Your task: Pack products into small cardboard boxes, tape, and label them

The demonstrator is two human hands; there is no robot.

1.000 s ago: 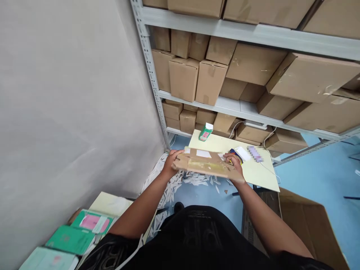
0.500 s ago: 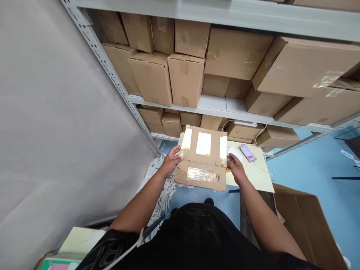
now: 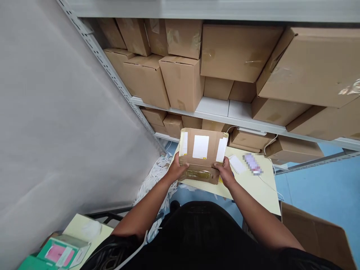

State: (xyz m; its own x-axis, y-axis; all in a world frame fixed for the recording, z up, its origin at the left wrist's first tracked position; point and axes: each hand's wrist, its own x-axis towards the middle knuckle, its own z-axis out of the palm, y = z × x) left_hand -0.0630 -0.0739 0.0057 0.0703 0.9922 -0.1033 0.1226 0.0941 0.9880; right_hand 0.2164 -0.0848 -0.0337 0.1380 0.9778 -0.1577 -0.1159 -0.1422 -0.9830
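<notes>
A flattened cardboard box [image 3: 200,163] is held up in front of me, over the near edge of a pale yellow table [image 3: 261,183]. White paper labels stick to its upper panel, and shiny tape runs across the lower one, which folds toward me. My left hand [image 3: 177,167] grips its left edge, thumb on the face. On the right edge my right hand [image 3: 225,171] has its thumb pressed near the crease. The fingers behind the cardboard are hidden. A white slip [image 3: 237,164] and a phone with a blurred screen [image 3: 252,164] lie on the table, right of my right hand.
Metal shelving [image 3: 210,108] full of closed cardboard boxes [image 3: 180,82] rises ahead. A grey wall stands at left. Paper strips [image 3: 154,178] litter the floor. A large open carton [image 3: 315,236] is at lower right, and a green box [image 3: 57,251] at lower left.
Both hands have moved inward over the cardboard, with thumbs now on its face near the crease. The lower panel has tilted and looks shorter. The view has shifted slightly.
</notes>
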